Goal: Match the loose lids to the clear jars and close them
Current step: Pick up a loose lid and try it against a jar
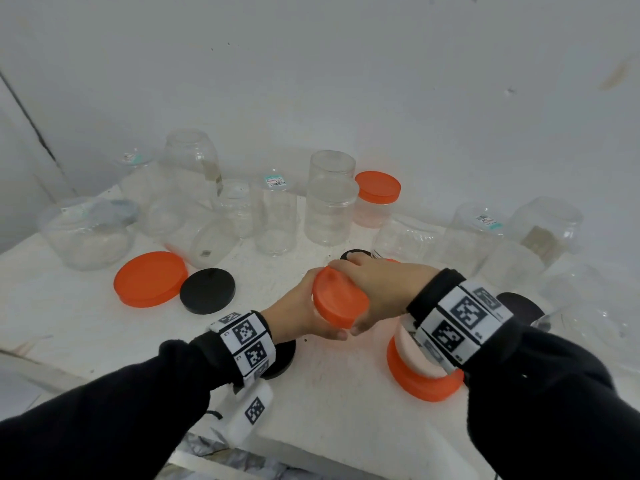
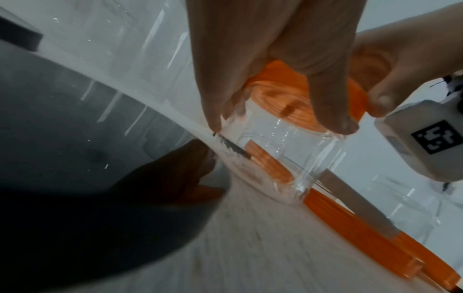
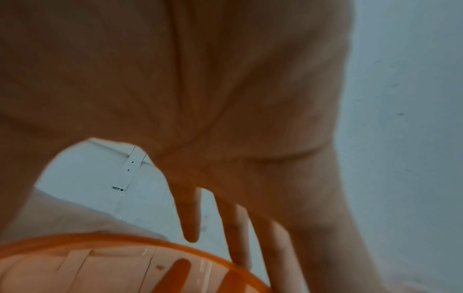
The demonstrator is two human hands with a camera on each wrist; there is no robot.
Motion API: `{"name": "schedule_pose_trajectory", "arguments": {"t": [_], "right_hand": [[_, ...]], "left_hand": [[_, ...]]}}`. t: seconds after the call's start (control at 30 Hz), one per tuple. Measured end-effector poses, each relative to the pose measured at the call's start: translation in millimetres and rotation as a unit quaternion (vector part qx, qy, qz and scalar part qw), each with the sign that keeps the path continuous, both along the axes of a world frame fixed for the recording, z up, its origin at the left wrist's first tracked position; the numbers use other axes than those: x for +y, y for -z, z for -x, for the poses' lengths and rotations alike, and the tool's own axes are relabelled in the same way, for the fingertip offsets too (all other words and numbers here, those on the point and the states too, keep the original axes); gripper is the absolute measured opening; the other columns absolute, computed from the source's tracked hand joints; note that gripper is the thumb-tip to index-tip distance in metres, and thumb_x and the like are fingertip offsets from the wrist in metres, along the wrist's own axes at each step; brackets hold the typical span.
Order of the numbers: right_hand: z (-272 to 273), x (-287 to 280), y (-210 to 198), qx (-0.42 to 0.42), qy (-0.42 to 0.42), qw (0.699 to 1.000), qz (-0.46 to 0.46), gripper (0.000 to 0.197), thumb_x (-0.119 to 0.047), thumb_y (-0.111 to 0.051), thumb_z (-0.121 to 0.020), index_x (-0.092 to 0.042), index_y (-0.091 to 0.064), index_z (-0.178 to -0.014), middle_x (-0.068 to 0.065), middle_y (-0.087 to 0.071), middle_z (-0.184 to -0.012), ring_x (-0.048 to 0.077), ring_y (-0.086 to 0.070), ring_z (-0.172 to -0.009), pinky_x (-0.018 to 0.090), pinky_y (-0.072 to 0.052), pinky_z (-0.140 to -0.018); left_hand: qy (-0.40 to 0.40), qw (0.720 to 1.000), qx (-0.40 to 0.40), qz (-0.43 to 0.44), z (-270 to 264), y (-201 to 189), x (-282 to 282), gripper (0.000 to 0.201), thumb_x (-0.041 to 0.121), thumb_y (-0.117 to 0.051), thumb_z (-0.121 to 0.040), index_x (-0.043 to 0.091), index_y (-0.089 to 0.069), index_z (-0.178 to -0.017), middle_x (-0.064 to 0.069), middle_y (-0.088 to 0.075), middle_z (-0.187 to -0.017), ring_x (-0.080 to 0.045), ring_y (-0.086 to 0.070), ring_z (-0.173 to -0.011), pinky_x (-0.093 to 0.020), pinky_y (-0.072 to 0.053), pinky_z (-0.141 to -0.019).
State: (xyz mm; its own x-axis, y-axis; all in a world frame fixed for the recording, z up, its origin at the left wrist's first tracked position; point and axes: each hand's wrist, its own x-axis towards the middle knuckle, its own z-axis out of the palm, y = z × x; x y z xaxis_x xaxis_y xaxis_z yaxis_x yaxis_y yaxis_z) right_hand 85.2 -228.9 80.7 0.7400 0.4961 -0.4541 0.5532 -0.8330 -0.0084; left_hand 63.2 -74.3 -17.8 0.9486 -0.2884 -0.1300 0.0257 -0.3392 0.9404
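In the head view my left hand (image 1: 302, 308) grips a small clear jar from the left, just above the white table (image 1: 86, 327). On the jar's mouth sits an orange lid (image 1: 339, 297), tilted toward me. My right hand (image 1: 375, 284) wraps over that lid from the right, its thumb below. The left wrist view shows my left hand (image 2: 275, 49) with fingers curled round the clear jar (image 2: 290, 150), the orange lid (image 2: 300, 93) on top and the right thumb on the lid's edge. My right hand (image 3: 225, 128) fills the right wrist view, the orange lid (image 3: 120, 242) below it.
A loose orange lid (image 1: 150, 278) and a black lid (image 1: 207, 291) lie left of my hands. More black lids lie under my left wrist (image 1: 282, 358) and at the right (image 1: 519, 306). An orange-lidded jar (image 1: 422, 375) stands upside down under my right wrist. Several open clear jars crowd the back.
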Motion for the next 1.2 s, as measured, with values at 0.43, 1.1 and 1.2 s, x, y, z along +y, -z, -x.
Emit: {"name": "schedule_pose_trajectory", "arguments": {"t": [0.43, 1.1, 1.2], "right_hand": [[-4, -1, -7, 0.026, -0.016, 0.999, -0.013, 0.107, -0.021, -0.081, -0.06, -0.056, -0.013, -0.136, -0.004, -0.019, -0.133, 0.023, -0.033, -0.115, 0.044, -0.052, -0.083], [-10, -3, -2, 0.055, -0.058, 0.997, -0.023, 0.108, -0.004, -0.077, -0.058, -0.052, -0.019, -0.136, -0.014, -0.014, -0.136, 0.023, -0.031, -0.12, 0.044, -0.051, -0.086], [-10, -2, -2, 0.045, -0.061, 0.997, -0.008, 0.109, -0.013, -0.08, -0.059, -0.053, -0.017, -0.137, -0.009, -0.017, -0.138, 0.024, -0.032, -0.119, 0.044, -0.05, -0.087]], "left_hand": [[0.034, 0.999, -0.014, 0.009, -4, 8, 5, 0.099, 0.021, -0.089, -0.057, 0.039, -0.026, -0.13, 0.018, -0.045, -0.126, 0.003, -0.043, -0.119, -0.018, -0.041, -0.097], [0.055, 0.998, -0.017, 0.022, -4, 11, 8, 0.108, 0.043, -0.084, -0.045, 0.034, -0.029, -0.138, 0.011, -0.041, -0.134, -0.004, -0.041, -0.125, -0.029, -0.041, -0.102], [0.04, 0.999, -0.012, 0.025, -3, 10, 7, 0.109, 0.04, -0.085, -0.041, 0.03, -0.032, -0.136, 0.012, -0.044, -0.13, -0.005, -0.043, -0.122, -0.024, -0.042, -0.1]]}}
